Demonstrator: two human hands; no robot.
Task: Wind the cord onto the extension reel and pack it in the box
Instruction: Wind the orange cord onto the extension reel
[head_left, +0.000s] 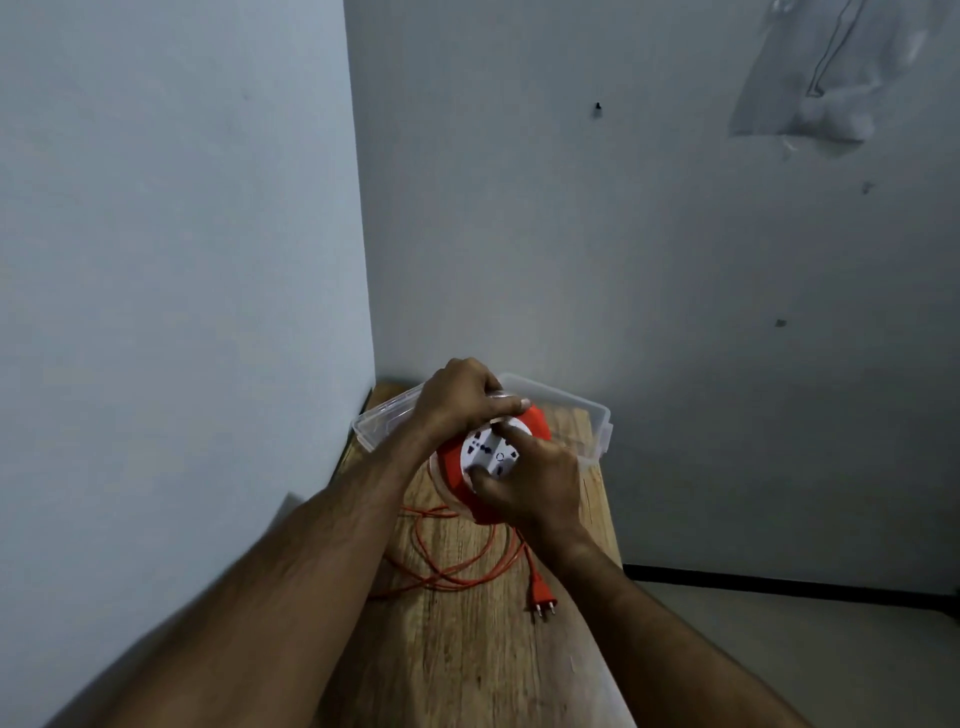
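An orange extension reel (451, 467) with a white socket face (491, 451) is held above the wooden table (467, 649), tilted toward me. My left hand (457, 400) grips its top rim from behind. My right hand (535, 483) clasps the lower right side, with the thumb on the socket face. Loose orange cord (452, 566) lies in loops on the table below the reel and ends in an orange two-pin plug (540, 603). A clear plastic box (582, 415) stands open behind the reel, partly hidden by my hands.
The table stands in a room corner, with a wall close on the left (182, 312) and another behind (623, 260). Its right edge drops to a pale floor (779, 649) with a dark skirting strip (779, 584).
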